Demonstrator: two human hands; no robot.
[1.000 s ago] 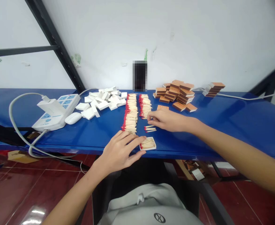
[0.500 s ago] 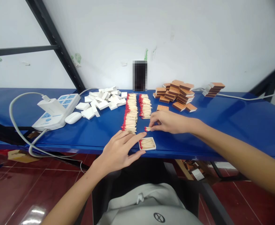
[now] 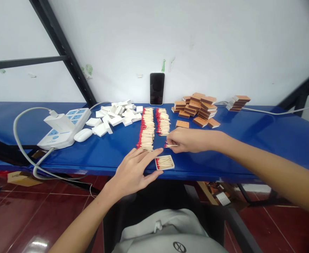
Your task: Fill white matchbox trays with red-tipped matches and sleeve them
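Note:
My left hand lies with fingers spread at the left end of a small white matchbox tray. Its thumb is along the near edge and its index finger just beyond the far edge; firm contact cannot be made out. Red-headed matches lie side by side in the tray. Above and right of it, my right hand is closed on a few matches, their red heads pointing left. Behind the hands, a long row of matches and a shorter row lie on the blue tabletop.
White trays are heaped at left, beside a white mouse-like object and a power strip with cables. Orange-brown matchboxes pile up at right, with a leaning stack farther right. A phone stands against the wall.
My right hand's fingers have curled in around the matches, which now stick out differently at its fingertips. The left hand and the tray stay nearly in place. The view has tilted slightly.

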